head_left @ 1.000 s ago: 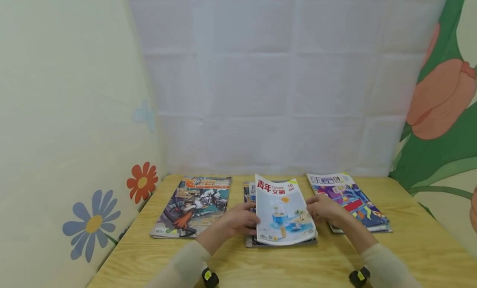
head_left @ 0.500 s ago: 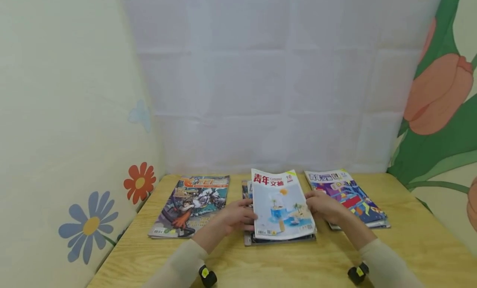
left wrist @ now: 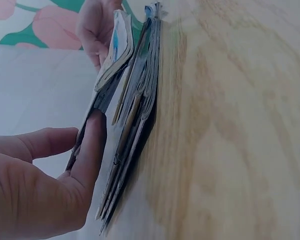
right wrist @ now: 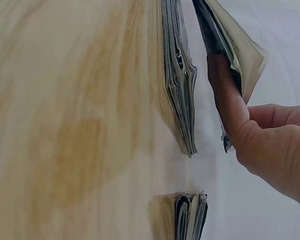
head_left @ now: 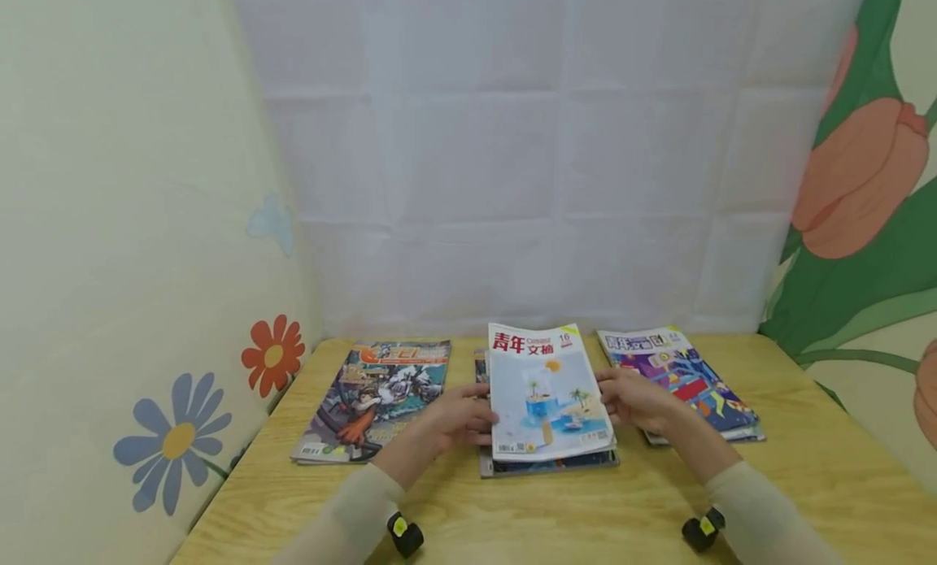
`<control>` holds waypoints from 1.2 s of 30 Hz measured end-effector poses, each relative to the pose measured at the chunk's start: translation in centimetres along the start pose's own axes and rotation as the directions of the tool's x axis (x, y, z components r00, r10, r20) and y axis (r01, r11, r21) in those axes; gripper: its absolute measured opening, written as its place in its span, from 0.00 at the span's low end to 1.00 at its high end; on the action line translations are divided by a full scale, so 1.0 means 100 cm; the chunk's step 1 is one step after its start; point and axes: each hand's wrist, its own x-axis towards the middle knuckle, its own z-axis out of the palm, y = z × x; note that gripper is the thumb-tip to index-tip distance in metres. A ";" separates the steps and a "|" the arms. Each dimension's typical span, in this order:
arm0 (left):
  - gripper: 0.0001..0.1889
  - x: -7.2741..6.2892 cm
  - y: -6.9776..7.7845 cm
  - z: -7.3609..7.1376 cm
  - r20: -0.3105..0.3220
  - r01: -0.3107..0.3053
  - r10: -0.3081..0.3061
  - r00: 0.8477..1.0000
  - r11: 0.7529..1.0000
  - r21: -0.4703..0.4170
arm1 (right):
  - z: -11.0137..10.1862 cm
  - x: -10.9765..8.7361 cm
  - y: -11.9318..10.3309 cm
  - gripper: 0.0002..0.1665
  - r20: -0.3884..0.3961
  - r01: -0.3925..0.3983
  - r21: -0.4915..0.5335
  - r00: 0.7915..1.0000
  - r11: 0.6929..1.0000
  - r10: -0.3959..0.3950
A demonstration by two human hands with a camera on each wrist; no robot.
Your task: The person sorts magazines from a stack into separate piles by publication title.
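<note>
A white-covered magazine (head_left: 549, 402) with a blue beach picture is held by its two long sides, above the middle stack of magazines (head_left: 512, 469). My left hand (head_left: 463, 419) pinches its left edge, thumb on one side and fingers on the other. At the right edge my right hand (head_left: 635, 398) grips it likewise. In the left wrist view a gap shows between the lifted magazine (left wrist: 115, 50) and the stack (left wrist: 140, 95) on the table. The right wrist view shows my right hand (right wrist: 270, 140) with a finger under the raised pages (right wrist: 240, 55), apart from the stack below.
A dark comic-style magazine (head_left: 381, 398) lies to the left on the wooden table (head_left: 542, 516). To the right, partly behind my right hand, is another stack with a purple cover (head_left: 695, 382). A white cloth (head_left: 512, 158) hangs behind, between painted walls.
Both hands have raised the white magazine a little and moved it slightly away and left, so more of the stack's near edge shows. The head view has shifted slightly.
</note>
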 end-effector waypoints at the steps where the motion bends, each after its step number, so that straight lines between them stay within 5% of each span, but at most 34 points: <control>1: 0.41 0.000 0.001 0.000 0.002 -0.004 0.004 1.000 1.000 0.001 | 0.000 0.000 -0.001 0.31 0.000 0.008 -0.002 1.000 1.000 -0.008; 16: 0.36 0.001 0.004 0.009 0.017 -0.009 0.008 1.000 1.000 0.019 | -0.004 -0.006 0.006 0.39 -0.096 0.020 -0.023 0.995 1.000 -0.022; 22: 0.40 0.014 0.017 0.025 -0.001 -0.003 0.003 1.000 1.000 0.002 | -0.022 -0.007 -0.001 0.38 -0.078 0.060 -0.035 0.995 0.998 -0.063; 31: 0.36 0.041 0.022 0.057 0.086 0.011 -0.006 0.996 0.998 -0.059 | -0.047 -0.016 -0.003 0.40 -0.267 0.023 -0.062 0.963 0.998 -0.039; 36: 0.35 0.055 0.030 0.081 0.119 0.022 -0.010 0.993 0.995 -0.095 | -0.070 -0.027 -0.006 0.40 -0.304 0.007 -0.064 0.952 0.998 -0.026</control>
